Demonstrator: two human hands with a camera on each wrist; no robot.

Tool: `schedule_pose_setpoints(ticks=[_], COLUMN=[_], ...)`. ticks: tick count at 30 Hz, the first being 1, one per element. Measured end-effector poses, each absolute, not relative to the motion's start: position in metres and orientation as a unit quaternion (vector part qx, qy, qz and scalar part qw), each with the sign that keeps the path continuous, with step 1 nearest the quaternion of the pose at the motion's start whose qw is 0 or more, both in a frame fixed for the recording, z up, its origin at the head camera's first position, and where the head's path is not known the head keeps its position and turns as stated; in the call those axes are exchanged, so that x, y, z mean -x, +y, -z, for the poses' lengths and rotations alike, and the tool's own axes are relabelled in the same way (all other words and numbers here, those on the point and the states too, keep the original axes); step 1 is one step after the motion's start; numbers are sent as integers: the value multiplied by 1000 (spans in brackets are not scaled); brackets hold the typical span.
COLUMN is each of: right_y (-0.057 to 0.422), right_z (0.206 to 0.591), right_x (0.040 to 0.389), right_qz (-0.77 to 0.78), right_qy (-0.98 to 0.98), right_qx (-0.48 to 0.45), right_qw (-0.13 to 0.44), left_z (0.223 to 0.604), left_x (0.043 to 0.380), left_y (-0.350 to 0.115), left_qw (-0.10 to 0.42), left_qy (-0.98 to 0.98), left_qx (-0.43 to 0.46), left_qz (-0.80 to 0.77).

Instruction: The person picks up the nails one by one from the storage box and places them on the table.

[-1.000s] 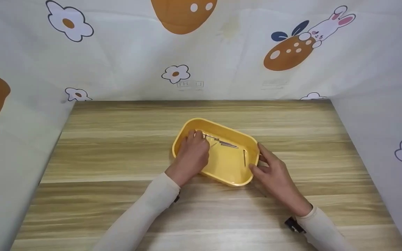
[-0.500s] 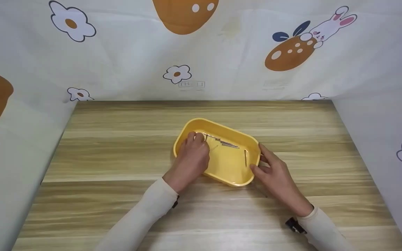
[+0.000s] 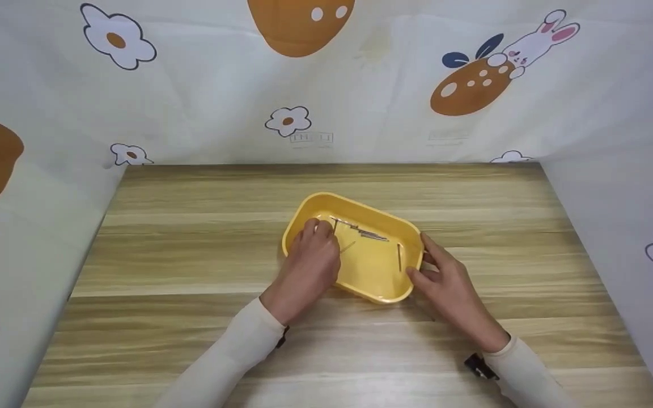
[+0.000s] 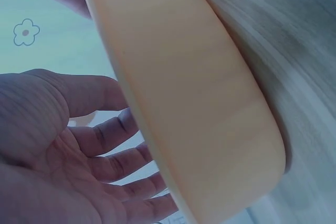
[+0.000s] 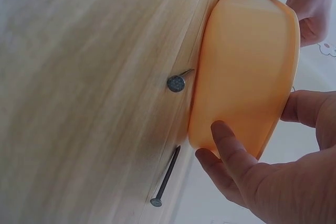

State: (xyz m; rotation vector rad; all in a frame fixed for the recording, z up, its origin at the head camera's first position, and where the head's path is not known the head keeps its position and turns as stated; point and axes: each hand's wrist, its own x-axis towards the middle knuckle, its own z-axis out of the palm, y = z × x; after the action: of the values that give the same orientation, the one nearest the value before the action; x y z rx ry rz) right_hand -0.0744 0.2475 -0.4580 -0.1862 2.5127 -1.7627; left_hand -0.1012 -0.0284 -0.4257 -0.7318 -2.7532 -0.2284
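Observation:
In the head view a shallow yellow plastic bin (image 3: 360,201) sits at an angle on the table. My left hand (image 3: 311,258) reaches over its near left wall, fingers down inside. A thin pale nail (image 3: 348,247) sticks out from beside its thumb, pinched there; the left wrist view hides the fingertips behind the bin wall (image 4: 173,87). My right hand (image 3: 448,289) holds the bin's right end, thumb at the rim, fingers against the outer wall (image 5: 247,61). Several nails (image 3: 373,234) lie along the bin's far side, and a single dark nail (image 3: 399,258) near its right end.
In the right wrist view two nails lie on the table beside the bin: one nail (image 5: 176,83) with its head toward the camera, another nail (image 5: 166,178) further down. The wood-grain table (image 3: 190,238) is enclosed by printed cloth walls (image 3: 219,85).
My left hand has drawn slightly toward me inside the bin, and the pale nail has moved with it. The right hand and the bin have stayed almost still.

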Motion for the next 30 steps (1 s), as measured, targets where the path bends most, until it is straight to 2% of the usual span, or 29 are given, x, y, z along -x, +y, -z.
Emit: schedule_pose_setpoints(ticks=[30], right_y=[247], right_z=[460], right_x=[75], right_qz=[561], right_qy=[826], right_qx=[52], right_qw=[38], left_z=[422], left_x=[82], left_y=[-39], left_qw=[131], left_qy=[-949], left_qx=[255], left_qz=[134])
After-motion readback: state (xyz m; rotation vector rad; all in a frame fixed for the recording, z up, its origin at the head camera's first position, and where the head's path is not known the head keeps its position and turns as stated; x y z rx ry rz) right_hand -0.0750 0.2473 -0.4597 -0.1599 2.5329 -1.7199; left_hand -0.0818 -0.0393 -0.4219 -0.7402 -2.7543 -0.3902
